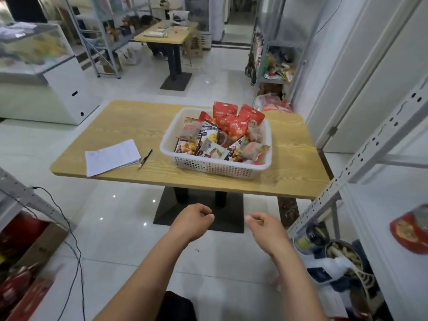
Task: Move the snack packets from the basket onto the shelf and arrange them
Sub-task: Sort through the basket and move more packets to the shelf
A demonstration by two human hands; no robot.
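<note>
Both hands are empty: left hand (192,222) and right hand (266,230) float at 6 o'clock with fingers loosely curled, well short of the table (115,126). Little looks done, I judge: the white basket (208,166) at 1 o'clock on the table is heaped with snack packets (231,126), red ones standing at its far side. The shelf (363,154) rises at 3 o'clock; one red packet (407,230) seems to lie on it, the rest is left

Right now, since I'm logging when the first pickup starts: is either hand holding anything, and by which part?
Nothing is held. The left hand and right hand hover loosely curled, empty, short of the basket.
</note>
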